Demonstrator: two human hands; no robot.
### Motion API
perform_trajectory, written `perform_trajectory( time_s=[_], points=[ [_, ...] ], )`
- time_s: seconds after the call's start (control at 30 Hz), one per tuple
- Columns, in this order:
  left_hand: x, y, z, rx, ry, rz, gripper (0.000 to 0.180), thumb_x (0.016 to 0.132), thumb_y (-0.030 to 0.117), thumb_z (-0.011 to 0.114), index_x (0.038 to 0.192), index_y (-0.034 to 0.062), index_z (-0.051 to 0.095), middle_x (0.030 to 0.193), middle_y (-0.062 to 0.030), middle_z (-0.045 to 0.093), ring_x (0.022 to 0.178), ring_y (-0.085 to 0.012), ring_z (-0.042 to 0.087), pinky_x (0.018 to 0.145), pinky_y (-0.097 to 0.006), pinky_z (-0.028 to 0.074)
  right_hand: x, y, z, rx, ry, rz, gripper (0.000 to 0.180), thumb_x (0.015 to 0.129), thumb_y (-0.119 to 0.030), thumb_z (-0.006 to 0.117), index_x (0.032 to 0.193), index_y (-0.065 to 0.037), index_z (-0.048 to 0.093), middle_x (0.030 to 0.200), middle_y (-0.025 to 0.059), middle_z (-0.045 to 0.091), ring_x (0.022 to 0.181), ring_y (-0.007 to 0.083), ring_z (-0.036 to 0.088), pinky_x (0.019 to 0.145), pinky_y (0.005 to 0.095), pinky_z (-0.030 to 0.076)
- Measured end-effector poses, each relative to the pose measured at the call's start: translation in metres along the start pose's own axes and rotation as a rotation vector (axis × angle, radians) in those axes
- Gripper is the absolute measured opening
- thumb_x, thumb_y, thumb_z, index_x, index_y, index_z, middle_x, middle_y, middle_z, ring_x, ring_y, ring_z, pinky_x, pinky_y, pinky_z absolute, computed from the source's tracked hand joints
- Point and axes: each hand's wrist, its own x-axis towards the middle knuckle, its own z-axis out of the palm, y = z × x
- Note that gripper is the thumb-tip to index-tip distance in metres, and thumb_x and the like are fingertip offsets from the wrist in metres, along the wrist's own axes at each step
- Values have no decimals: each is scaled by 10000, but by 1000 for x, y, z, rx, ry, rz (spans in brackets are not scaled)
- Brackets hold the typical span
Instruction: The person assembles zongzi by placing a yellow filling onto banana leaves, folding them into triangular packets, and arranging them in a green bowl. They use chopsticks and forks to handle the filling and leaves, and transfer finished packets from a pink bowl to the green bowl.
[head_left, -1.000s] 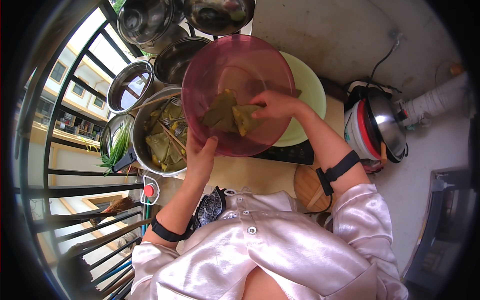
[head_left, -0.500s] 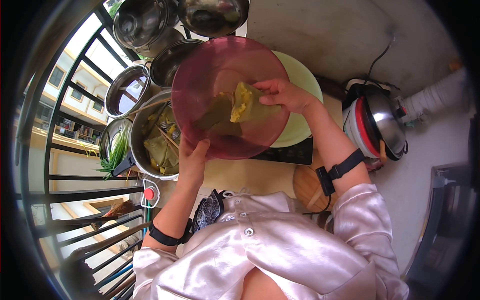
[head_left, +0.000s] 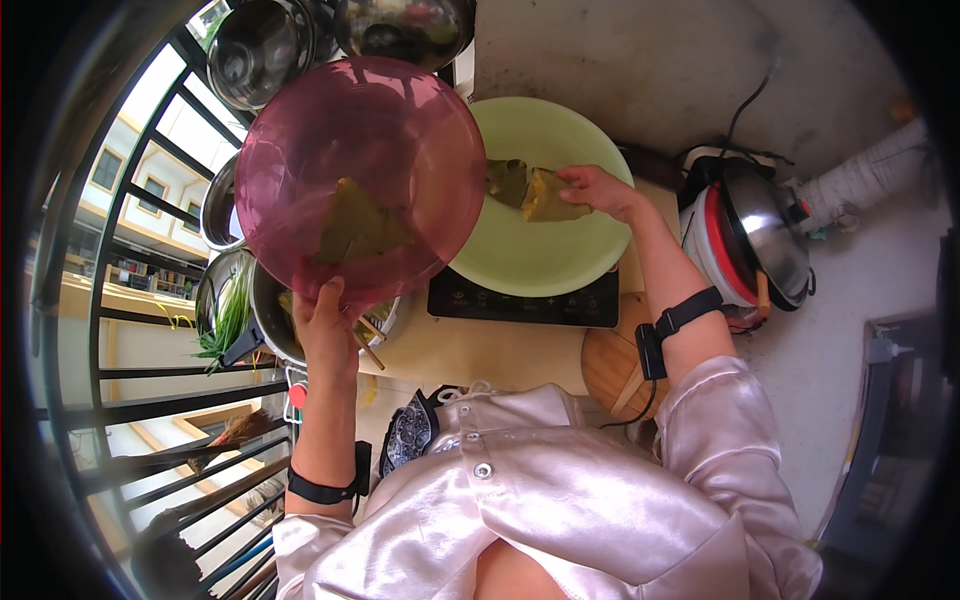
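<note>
with the left hand [head_left: 328, 325], grips the near rim of a see-through pink bowl [head_left: 370, 110], thumb-side up, hiding most of the fingers from sight. with the right hand [head_left: 605, 190], pinches a folded leaf parcel [head_left: 553, 197] by its right end, closing to a narrow gap filled only by the leaf, and shows yellow at its left edge. holds this parcel above the pale green bowl [head_left: 540, 265], just right of a second parcel [head_left: 507, 182]; cannot tell whether touching that one or well above the bowl's floor. in the pink bowl, to be seen lying low and flat, a dark green leaf piece [head_left: 365, 225]. holds the pink bowl up to the left, overlapping the green bowl's left edge from this view and partly covering a metal pot [head_left: 270, 320] with chopsticks [head_left: 372, 350] jutting out. beneath the green bowl, seen in part, a black cooktop [head_left: 530, 305].
</note>
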Motion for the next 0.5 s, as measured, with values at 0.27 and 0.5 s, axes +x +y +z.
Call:
perform_trajectory(
  time_s=[0.27,0.5],
  points=[
    [-6,-5,15,-27,-50,-77,414,801,29,475,1203,34,375,1079,-104,511,940,-215,558,737,-355,532,39,59,28,-408,-201,155,340,754,-119,595,1093,-119,576,973,61,597,895,185,549,756,308,447],
    [-12,-8,27,44,-113,-116,401,803,27,464,1196,28,380,1073,-108,528,928,-220,573,732,-341,536,17,14,30,-1108,196,44,250,697,-122,603,945,-108,633,973,120,608,907,282,568,738,345,472]
  ],
)
